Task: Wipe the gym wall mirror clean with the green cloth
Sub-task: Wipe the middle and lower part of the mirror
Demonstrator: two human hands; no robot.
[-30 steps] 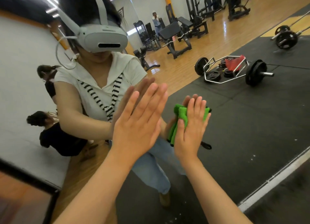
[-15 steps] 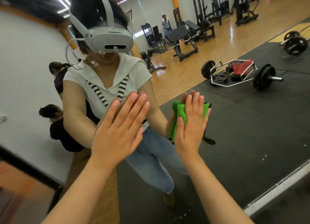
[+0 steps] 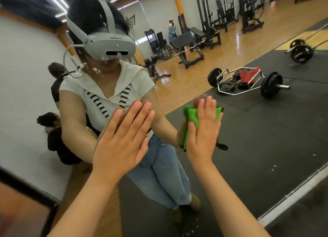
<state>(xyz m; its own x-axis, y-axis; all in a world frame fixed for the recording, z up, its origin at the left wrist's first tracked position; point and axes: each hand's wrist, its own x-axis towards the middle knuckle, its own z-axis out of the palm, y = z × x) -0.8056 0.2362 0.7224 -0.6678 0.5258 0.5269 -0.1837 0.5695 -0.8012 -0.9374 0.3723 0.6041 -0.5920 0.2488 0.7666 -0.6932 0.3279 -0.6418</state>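
The wall mirror [image 3: 266,148] fills nearly the whole head view and reflects me and the gym. My right hand [image 3: 204,130] lies flat with straight fingers and presses the folded green cloth [image 3: 190,119] against the glass; the cloth shows at the hand's left and upper right edges. My left hand [image 3: 122,141] is flat on the glass too, fingers straight and together, with nothing under it. White specks and smears [image 3: 99,71] mark the mirror up near the reflected headset, and small white spots [image 3: 273,167] sit lower right.
The mirror's dark frame [image 3: 23,190] runs along the lower left, a pale strip [image 3: 292,192] along the lower right. Reflected are a loaded hex bar [image 3: 248,82], a barbell [image 3: 301,54], benches and machines [image 3: 191,46], and people at the left and far back.
My left hand has slid leftward and down across the glass. My right hand stays pressed on the cloth at about the same spot. My head has tilted, bringing white specks into view.
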